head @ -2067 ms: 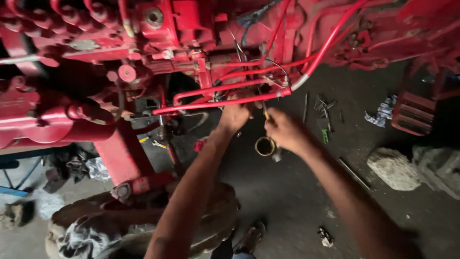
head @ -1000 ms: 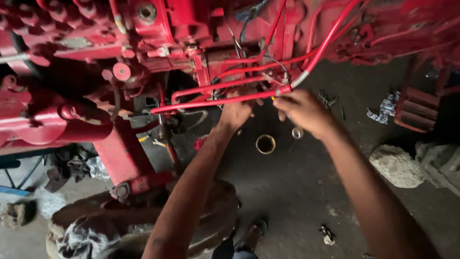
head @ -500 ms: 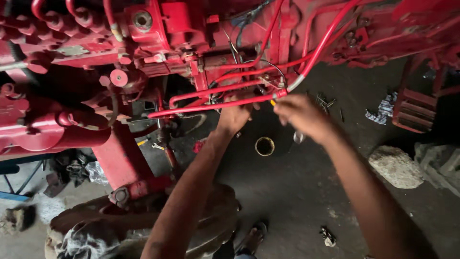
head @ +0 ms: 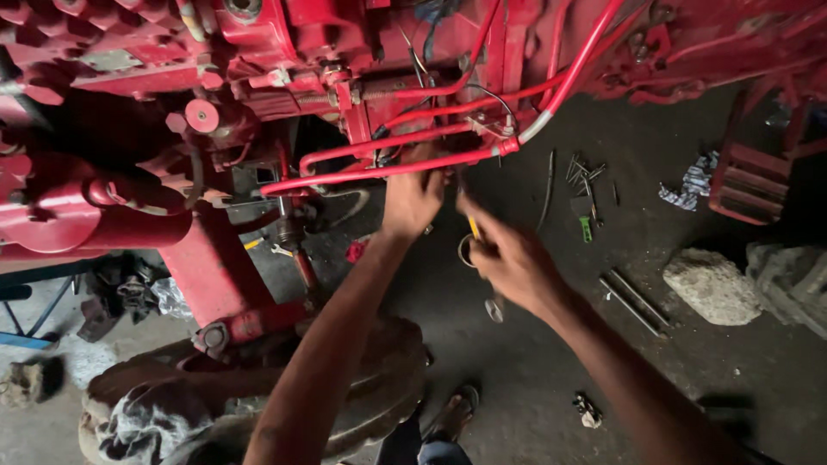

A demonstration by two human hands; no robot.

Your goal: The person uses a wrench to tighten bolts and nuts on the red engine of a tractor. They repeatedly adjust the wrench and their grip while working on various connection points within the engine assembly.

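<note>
A red tractor engine (head: 284,60) fills the top of the view, with red metal pipes (head: 388,168) running across its underside. My left hand (head: 412,200) reaches up behind the lowest pipe, so its fingertips are hidden. My right hand (head: 506,257) is a little lower and to the right, closed around a slim tool with a yellow part (head: 472,226) that points up toward the pipes. A brass ring (head: 463,250) on the floor shows partly behind that hand. A shiny metal end (head: 494,308) shows just below my right hand.
Loose bolts and small tools (head: 586,181) lie on the dark floor, with a crumpled rag (head: 692,185), two metal rods (head: 633,301) and a grey stone (head: 711,284). A red frame leg (head: 215,275) stands at left. A worn tyre (head: 379,387) and a sandalled foot (head: 452,413) are below.
My right hand has dropped from the red pipe's joint down toward the brass ring, now with the slim tool in it. My left hand stays under the pipes.
</note>
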